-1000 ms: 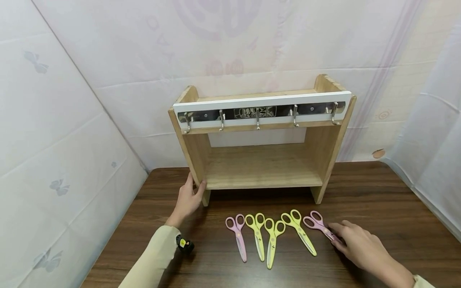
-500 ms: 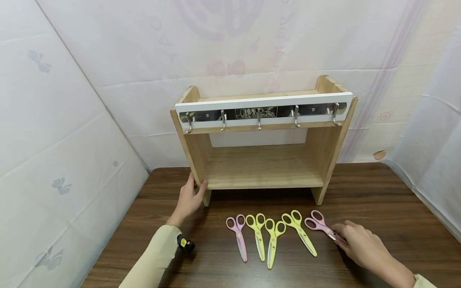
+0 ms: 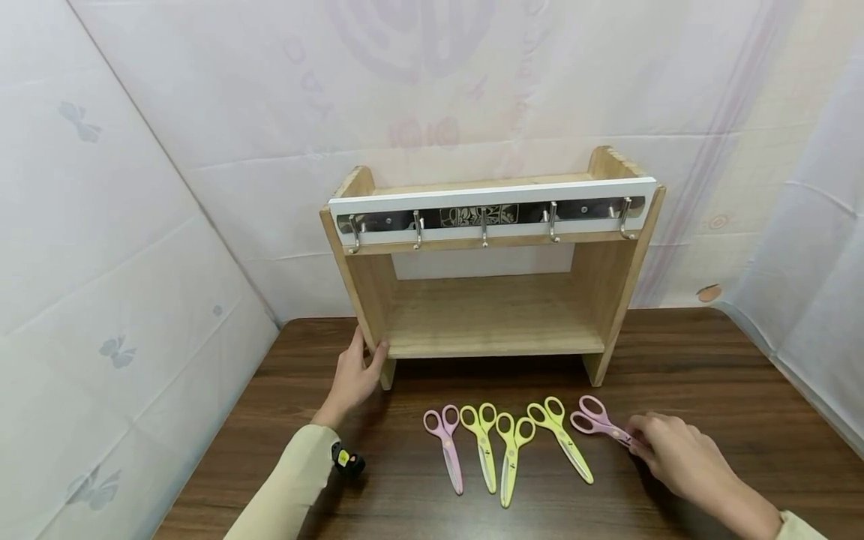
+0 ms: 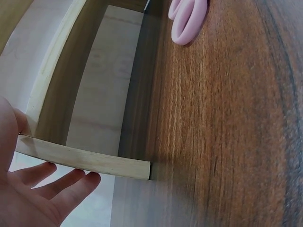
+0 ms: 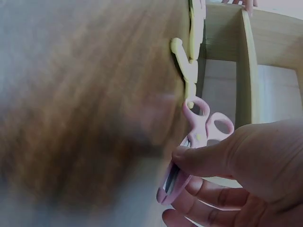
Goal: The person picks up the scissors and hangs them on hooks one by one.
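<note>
A small wooden shelf [image 3: 496, 315] stands on the table, with a white rail [image 3: 364, 206] of several metal hooks across its upper front. My left hand [image 3: 354, 371] grips the lower part of its left side panel [image 4: 85, 158], thumb on the inner side and fingers along the outside. At the right, my right hand [image 3: 682, 454] pinches pink scissors [image 3: 604, 426] by the blade end, thumb on top, their handle loops pointing toward the shelf. In the right wrist view the pink scissors [image 5: 198, 130] show between thumb and fingers.
In front of the shelf lie another pair of pink scissors [image 3: 446, 446] and three yellow pairs, the left [image 3: 482, 442], middle [image 3: 511, 457] and right [image 3: 560, 435]. The brown wooden table [image 3: 223, 465] meets patterned white cloth walls [image 3: 270, 112] behind and beside it.
The pink scissors in my right hand have turned slightly, and the fingers have closed in on the blade end. My left hand stays on the shelf panel. The other scissors lie as before.
</note>
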`<state>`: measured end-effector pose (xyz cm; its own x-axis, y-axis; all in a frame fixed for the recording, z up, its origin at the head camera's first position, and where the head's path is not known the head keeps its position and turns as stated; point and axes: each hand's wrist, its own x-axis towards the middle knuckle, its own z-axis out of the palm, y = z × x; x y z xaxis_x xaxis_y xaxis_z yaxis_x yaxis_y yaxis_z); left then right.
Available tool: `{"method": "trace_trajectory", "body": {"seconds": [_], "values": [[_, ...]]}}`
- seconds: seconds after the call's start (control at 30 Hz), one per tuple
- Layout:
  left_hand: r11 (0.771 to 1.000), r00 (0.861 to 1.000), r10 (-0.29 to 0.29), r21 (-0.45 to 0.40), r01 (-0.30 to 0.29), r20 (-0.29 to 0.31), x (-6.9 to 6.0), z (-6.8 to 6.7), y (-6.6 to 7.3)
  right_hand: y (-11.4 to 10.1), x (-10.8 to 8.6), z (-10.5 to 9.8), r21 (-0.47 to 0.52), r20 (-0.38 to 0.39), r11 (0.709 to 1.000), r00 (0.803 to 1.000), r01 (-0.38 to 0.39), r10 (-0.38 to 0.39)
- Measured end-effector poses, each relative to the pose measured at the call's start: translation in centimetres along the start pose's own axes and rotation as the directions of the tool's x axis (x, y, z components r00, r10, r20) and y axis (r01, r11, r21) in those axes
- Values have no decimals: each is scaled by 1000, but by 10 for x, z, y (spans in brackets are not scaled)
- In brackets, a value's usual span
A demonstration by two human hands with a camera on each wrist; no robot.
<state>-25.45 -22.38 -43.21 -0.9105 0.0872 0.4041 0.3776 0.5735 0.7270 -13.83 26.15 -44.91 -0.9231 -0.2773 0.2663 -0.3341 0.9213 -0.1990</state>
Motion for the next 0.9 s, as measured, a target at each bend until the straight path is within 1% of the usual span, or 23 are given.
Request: {"method": "trace_trajectory", "body": {"seconds": [0.13, 0.2, 0.27, 0.33, 0.43, 0.63, 0.77, 0.9], "values": [[1000, 1000, 3, 3, -3, -1, -1, 0, 0, 1, 5, -14, -27, -49, 999, 998, 25, -26], [1000, 1000, 5, 7, -5, -5, -1, 0, -1, 2, 9, -23, -36, -89, 998, 995, 41, -44], [1000, 1000, 6, 16, -6, -10, 0, 1, -2, 4, 15, -34, -43, -139, 997, 988, 60, -65], [1000, 1000, 13, 21, -12, -14, 0, 2, -3, 5, 21, -45, -51, -198, 995, 976, 87, -96], [1000, 1000, 17, 25, -16, -18, 0, 3, -4, 6, 30, -60, -65, -288, 989, 947, 130, -144], [1000, 1000, 10, 20, -10, -15, -1, 3, -4, 1, 46, -84, -75, -424, 978, 882, 193, -206], [1000, 1000, 2, 25, -1, -10, -1, 3, -3, -2, 55, -99, -72, -505, 975, 835, 211, -218], [1000, 1000, -5, 23, 5, -8, -1, 3, -3, -5, 63, -110, -41, -580, 971, 786, 235, -215]]}}
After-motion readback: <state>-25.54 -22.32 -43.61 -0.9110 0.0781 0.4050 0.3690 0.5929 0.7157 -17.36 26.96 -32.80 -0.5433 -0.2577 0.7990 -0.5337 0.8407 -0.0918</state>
